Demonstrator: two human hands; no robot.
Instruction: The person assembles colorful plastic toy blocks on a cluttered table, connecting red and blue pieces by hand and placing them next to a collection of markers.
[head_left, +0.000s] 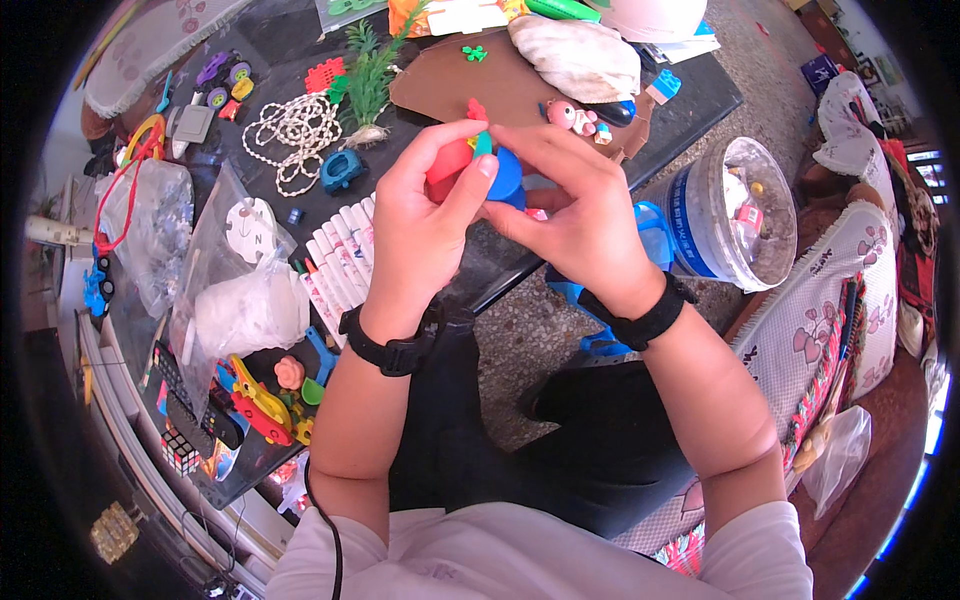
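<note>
Both my hands are raised over the near edge of the dark table, closed around a small plastic toy (508, 178) with a blue rounded part, a red part and a green strip between them. My left hand (425, 195) grips the red side, its thumb pressing near the green strip. On the blue side, my right hand (575, 200) has its fingers curled round, fingertips meeting the left ones at the top. Fingers hide much of the toy, so its exact kind does not show. A small red piece (477, 109) shows just beyond the fingertips.
A row of white markers (340, 255) lies left of my hands. Behind are a white beaded string (292, 135), a green plastic plant (368, 80) and brown cardboard (435, 85). A clear bucket (740, 215) stands right of the table; a yellow-and-red toy (260, 400) lies near left.
</note>
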